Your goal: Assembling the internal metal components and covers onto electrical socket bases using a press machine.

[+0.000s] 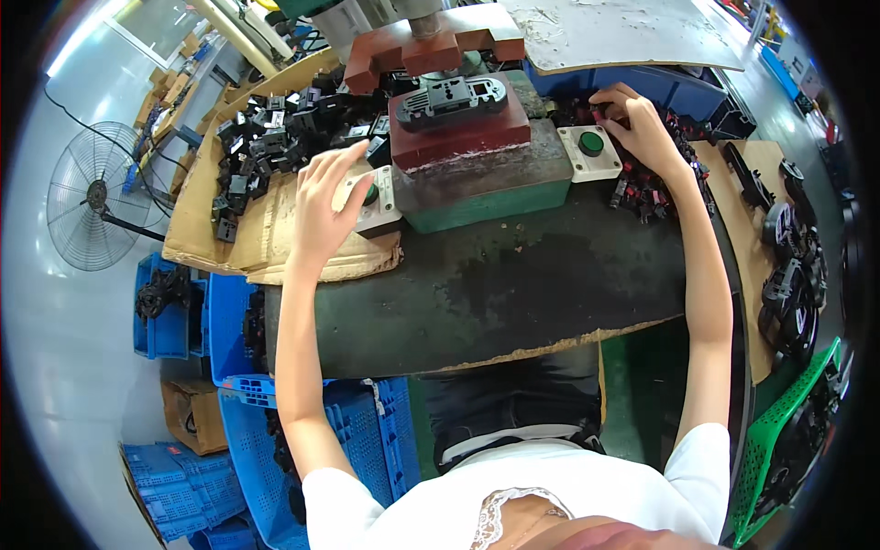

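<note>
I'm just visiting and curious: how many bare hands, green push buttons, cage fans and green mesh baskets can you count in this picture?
Bare hands: 2 (left hand, right hand)
Green push buttons: 2 (left button, right button)
Cage fan: 1
Green mesh basket: 1
Total: 6

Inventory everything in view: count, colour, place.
Notched metal press head: 1, red-brown, top centre
Rectangular block: 1, dark red, below it
Slotted plastic part: 1, black and grey, on block
Square button boxes: 2, whitish, flanking block
Blocky plastic pieces: many, mostly black, left
Small plastic pieces: many, red and black, right
Flat worktable: 1, dark, centre
Plastic crates: several, blue, lower left
Round wire fan: 1, dark, left
Plastic basket: 1, green, lower right
Left hand: 1, bare, by left box
Right hand: 1, bare, at small pieces
</note>
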